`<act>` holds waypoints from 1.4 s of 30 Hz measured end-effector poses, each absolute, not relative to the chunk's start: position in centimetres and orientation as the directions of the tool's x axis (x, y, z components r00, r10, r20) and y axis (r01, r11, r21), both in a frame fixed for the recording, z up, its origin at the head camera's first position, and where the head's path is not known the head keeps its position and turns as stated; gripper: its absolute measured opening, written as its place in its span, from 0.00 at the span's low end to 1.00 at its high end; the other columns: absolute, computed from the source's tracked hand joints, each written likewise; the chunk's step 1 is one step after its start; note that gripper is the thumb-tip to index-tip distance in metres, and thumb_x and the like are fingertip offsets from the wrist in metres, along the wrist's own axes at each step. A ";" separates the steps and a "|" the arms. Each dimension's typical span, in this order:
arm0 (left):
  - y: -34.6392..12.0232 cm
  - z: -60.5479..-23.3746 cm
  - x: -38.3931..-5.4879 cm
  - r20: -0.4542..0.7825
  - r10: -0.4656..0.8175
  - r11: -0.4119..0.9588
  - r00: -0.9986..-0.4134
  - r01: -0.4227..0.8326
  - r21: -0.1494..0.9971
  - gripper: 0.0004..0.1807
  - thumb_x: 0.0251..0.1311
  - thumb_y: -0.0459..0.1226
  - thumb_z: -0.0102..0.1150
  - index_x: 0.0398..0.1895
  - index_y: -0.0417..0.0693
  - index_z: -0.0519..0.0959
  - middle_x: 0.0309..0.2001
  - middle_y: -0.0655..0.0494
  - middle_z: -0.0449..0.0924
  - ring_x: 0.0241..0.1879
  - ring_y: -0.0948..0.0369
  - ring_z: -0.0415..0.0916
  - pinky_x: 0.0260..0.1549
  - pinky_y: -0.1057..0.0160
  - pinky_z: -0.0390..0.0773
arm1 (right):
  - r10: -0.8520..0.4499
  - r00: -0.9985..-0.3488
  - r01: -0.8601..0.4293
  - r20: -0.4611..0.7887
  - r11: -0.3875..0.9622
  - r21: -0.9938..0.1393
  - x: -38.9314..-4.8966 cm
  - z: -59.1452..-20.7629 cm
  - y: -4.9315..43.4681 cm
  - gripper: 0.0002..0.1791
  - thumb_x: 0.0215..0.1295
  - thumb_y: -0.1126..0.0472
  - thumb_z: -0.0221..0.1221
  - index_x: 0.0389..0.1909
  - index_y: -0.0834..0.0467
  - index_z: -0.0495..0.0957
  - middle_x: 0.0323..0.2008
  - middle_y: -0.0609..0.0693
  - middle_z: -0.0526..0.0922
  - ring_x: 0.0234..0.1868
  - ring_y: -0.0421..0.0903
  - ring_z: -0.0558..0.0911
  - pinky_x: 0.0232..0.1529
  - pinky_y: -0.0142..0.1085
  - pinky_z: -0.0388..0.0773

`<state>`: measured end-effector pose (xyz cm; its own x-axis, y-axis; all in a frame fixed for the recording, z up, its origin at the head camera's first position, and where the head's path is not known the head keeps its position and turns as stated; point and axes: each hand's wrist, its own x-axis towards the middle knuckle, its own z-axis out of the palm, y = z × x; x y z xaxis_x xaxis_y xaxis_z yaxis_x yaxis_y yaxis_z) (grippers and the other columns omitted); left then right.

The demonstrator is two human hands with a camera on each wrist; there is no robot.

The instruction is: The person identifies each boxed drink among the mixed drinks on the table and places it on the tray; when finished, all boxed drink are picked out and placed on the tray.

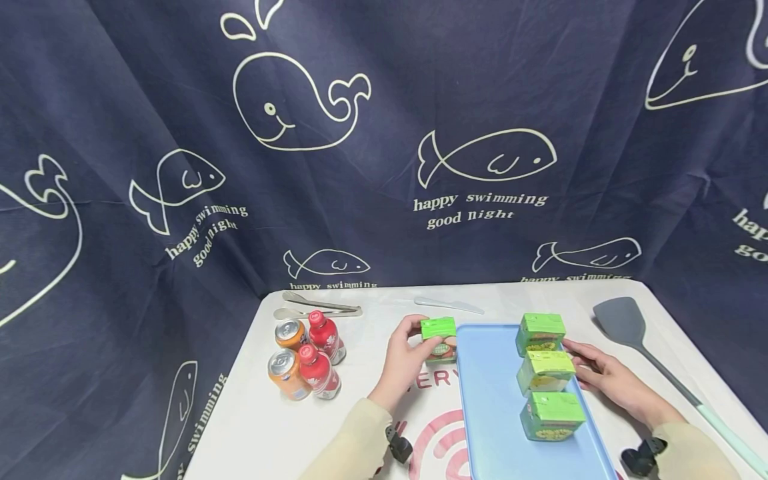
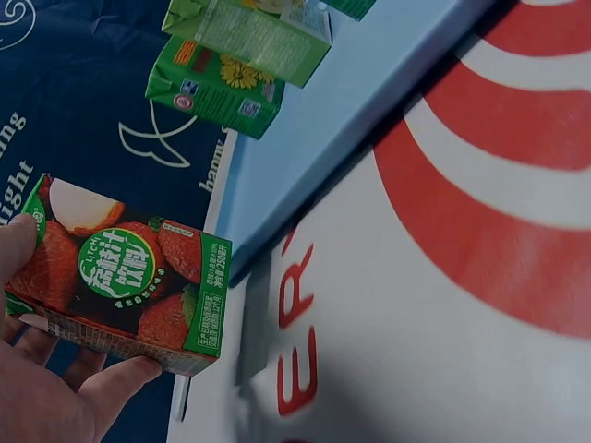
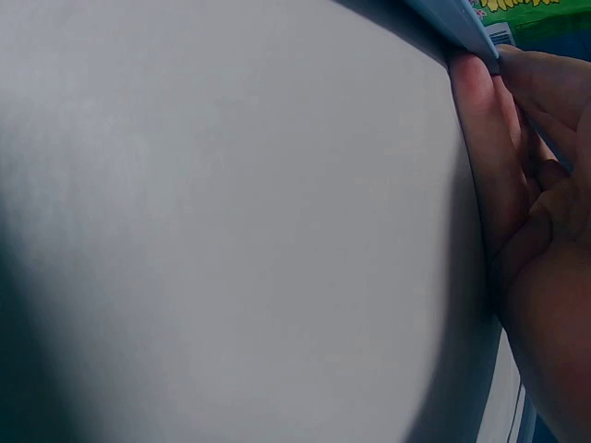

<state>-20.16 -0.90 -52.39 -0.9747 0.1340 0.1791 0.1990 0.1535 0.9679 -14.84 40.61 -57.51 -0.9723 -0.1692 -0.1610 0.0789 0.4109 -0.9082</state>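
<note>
My left hand [image 1: 403, 360] grips a green lychee juice carton [image 1: 442, 343] close to the tray's left edge. In the left wrist view, the carton's printed fruit side [image 2: 125, 268] shows, with fingers and thumb around its far end. My right hand [image 1: 621, 383] holds the right rim of the light blue tray [image 1: 492, 413]. The right wrist view shows its fingers [image 3: 485, 120] at that rim, one on either side. Three green cartons stand in a row on the tray's right side: a back one [image 1: 540, 333], a yellower-topped middle one [image 1: 546, 372] and a front one [image 1: 552, 417].
At the left stand two orange cans [image 1: 289, 375] and two red bottles [image 1: 321, 373]. Metal tongs [image 1: 318, 307] lie behind them, and a pale knife [image 1: 449, 305] lies at the back. A dark spatula [image 1: 624, 320] with a mint handle lies at the right. A navy curtain [image 1: 384, 240] hangs behind.
</note>
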 end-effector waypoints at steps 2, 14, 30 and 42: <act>-0.4 -52.4 -20.2 0.182 0.144 0.160 -0.973 0.205 0.966 0.19 0.63 0.40 0.74 0.56 0.57 0.80 0.49 0.64 0.82 0.56 0.59 0.77 0.59 0.46 0.79 | -0.169 -0.972 0.079 -0.161 0.411 -0.908 -14.8 -57.5 40.6 0.37 0.78 0.60 0.58 0.80 0.67 0.54 0.76 0.73 0.55 0.53 0.14 0.66 0.50 0.29 0.82; 2.8 -52.5 -20.5 0.186 0.185 0.144 -0.965 0.213 0.966 0.19 0.62 0.40 0.76 0.54 0.57 0.81 0.48 0.64 0.81 0.53 0.61 0.77 0.57 0.47 0.80 | -0.169 -0.973 0.075 -0.156 0.410 -0.909 -14.8 -57.7 40.7 0.37 0.78 0.60 0.58 0.80 0.67 0.54 0.76 0.73 0.55 0.53 0.14 0.67 0.50 0.30 0.83; 6.3 -53.0 -20.4 0.199 0.197 0.165 -0.960 0.232 0.959 0.18 0.60 0.39 0.77 0.51 0.58 0.81 0.43 0.70 0.80 0.47 0.66 0.76 0.54 0.50 0.80 | -0.162 -0.974 0.078 -0.156 0.407 -0.910 -14.9 -57.7 40.5 0.37 0.78 0.60 0.59 0.80 0.67 0.55 0.76 0.73 0.55 0.54 0.13 0.65 0.50 0.29 0.82; 7.0 -53.8 -20.5 0.187 0.215 0.187 -0.958 0.229 0.955 0.19 0.61 0.39 0.77 0.52 0.58 0.81 0.42 0.71 0.80 0.44 0.68 0.76 0.49 0.59 0.81 | -0.165 -0.973 0.085 -0.160 0.389 -0.917 -14.8 -57.6 40.5 0.38 0.77 0.60 0.59 0.80 0.68 0.55 0.76 0.73 0.55 0.52 0.14 0.67 0.50 0.31 0.84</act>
<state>-20.52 6.97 -53.80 -0.9584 0.2152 0.1873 0.2286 0.1865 0.9555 -14.81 40.54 -57.61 -0.9732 -0.1654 -0.1598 0.0845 0.3889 -0.9174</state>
